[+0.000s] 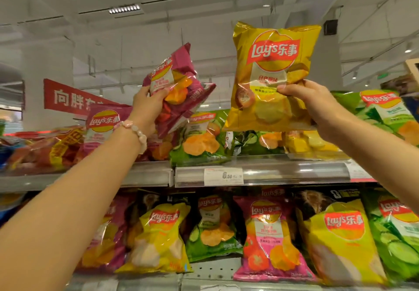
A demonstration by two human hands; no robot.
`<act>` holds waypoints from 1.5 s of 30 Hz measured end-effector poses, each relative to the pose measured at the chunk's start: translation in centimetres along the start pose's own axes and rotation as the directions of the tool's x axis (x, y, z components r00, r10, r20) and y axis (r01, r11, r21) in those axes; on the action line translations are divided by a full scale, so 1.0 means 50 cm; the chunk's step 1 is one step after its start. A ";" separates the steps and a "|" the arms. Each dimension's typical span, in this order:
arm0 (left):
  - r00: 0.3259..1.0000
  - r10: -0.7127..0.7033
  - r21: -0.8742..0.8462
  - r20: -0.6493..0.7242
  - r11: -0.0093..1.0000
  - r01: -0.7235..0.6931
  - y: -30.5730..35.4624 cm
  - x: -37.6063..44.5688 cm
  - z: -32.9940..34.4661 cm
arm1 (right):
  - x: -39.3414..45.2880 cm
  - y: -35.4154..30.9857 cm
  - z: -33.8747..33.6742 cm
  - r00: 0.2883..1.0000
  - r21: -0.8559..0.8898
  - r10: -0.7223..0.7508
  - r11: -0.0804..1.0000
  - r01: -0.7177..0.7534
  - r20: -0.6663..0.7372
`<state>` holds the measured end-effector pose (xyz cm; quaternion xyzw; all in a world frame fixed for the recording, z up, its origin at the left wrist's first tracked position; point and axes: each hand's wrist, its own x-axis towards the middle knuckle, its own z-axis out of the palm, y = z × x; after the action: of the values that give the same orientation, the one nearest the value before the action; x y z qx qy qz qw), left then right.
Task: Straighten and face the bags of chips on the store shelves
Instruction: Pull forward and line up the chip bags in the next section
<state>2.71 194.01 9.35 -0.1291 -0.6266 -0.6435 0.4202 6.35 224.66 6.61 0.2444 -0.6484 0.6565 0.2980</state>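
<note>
1. While both arms are raised above the top shelf, I read the right hand as the one the next move hangs on: its grip pinches the yellow bag at the lower right edge, thumb across the front, so nearly all of the bag stands up and to the left of the grip.
2. That bag's long axis is close to upright, logo facing me, its bottom edge hanging just above the green bags and yellow ones in the top row.
3. My left hand has its fingers curled around the purple bag, holding it at the lower left; this one tilts, top leaning right, front turned partly away.
4. Both bags are in the air, touching neither each other nor the shelf.
5. The yellow bag looks puffed and glossy, foil creased at the top seal; I judge it light and easily crushed.
6. I judge the yellow stack below right to be its slot, nearest my right hand.
</note>
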 end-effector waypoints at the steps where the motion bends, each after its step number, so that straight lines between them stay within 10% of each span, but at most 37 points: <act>1: 1.000 0.014 0.020 -0.012 1.000 -0.014 -0.004 0.005 -0.015 | 0.000 0.003 0.008 1.000 0.001 0.001 1.000 -0.001 -0.007; 9: 0.944 0.326 0.476 0.053 0.823 -0.310 -0.017 0.014 -0.112 | 0.003 0.035 0.057 0.998 -0.005 0.034 0.999 -0.034 -0.049; 17: 0.944 0.268 0.693 0.189 0.645 -0.322 -0.054 0.008 -0.153 | 0.003 0.051 0.117 0.995 -0.016 0.046 0.999 -0.048 -0.086; 45: 0.962 0.061 0.598 0.267 0.772 -0.215 -0.094 0.016 -0.190 | 0.000 0.066 0.164 0.995 -0.204 0.079 0.975 -0.090 -0.062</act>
<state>2.35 184.38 4.91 -0.1038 -0.8367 -0.3487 0.4095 3.45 216.54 4.60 0.1667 -0.7147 0.6042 0.3105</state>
